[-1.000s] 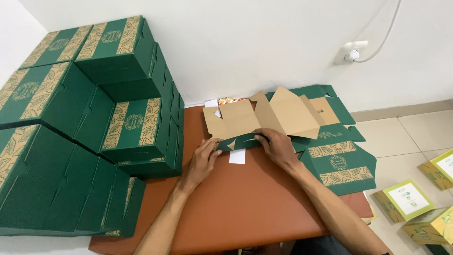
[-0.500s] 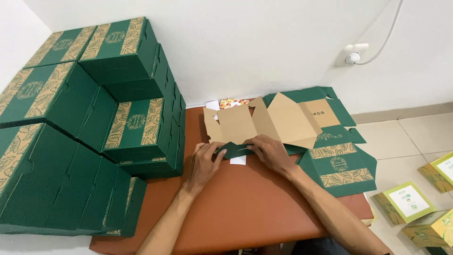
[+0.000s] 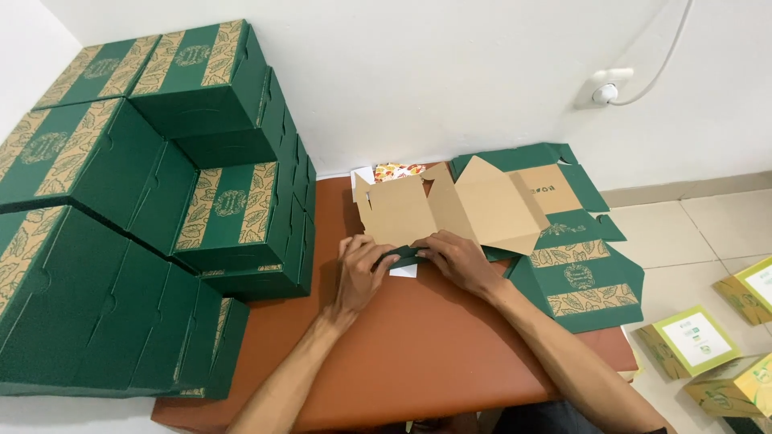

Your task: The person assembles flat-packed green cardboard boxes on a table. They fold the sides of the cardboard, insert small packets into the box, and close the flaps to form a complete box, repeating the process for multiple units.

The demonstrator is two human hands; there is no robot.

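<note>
1. Stacked green boxes (image 3: 161, 209) stand left of the flat carton (image 3: 450, 210) on the worktop (image 3: 418, 345).
2. Left hand (image 3: 360, 272) and right hand (image 3: 454, 259) curl closed, pinching the carton's near green flap.
3. More flattened cartons (image 3: 579, 277) lie right of it.

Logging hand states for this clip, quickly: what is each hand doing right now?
Left hand: closed on the near green edge of the unfolded carton blank.
Right hand: closed on the same folded edge, pressing it down.
</note>
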